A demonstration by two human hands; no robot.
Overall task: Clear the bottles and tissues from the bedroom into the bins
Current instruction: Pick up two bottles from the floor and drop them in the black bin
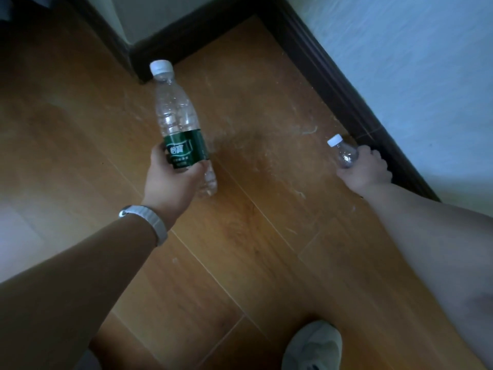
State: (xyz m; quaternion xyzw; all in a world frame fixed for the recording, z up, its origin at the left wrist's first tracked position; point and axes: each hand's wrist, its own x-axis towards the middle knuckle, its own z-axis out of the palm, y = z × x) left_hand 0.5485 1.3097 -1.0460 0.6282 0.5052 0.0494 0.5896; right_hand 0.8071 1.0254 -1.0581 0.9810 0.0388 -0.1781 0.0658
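Both forearms enter from the bottom edge, reaching forward over a wooden plank floor (240, 236). A pale sneaker (312, 345) stands on the planks at the bottom, between the two arms.

Left wrist carries a light grey watch band (152, 221). Left hand (173, 180) is wrapped around a clear plastic water bottle (178, 118) at its dark green label, thumb on the near side, fingers curled behind. Bottle is held off the floor, tilted slightly left, white cap at the top, base showing below the hand. It looks empty.

Right hand (365, 169) is closed around a second clear bottle (345, 153), of which only the neck, shoulder and white cap show; the rest is hidden in the fist. Cap points up and left. This hand sits low, just beside the dark skirting board (333, 81) that runs along the pale wall (413, 76) on the right.

Floor shows pale scuffs and dusty streaks between the two hands. Skirting turns a corner at top centre, behind the green-label bottle's cap.
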